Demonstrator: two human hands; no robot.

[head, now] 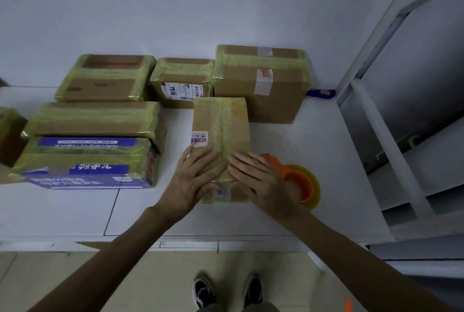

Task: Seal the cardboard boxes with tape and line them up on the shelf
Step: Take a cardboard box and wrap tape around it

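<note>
Left hand [193, 181], right hand [261, 182] flat, fingers spread, pressing tape onto small cardboard box [221, 126]; other boxes [258, 86] look taped, lining-up remains.

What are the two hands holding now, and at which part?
Nothing is gripped. The left hand and the right hand press flat on the near end of the small box. The tape dispenser lies beside the right hand.
</note>
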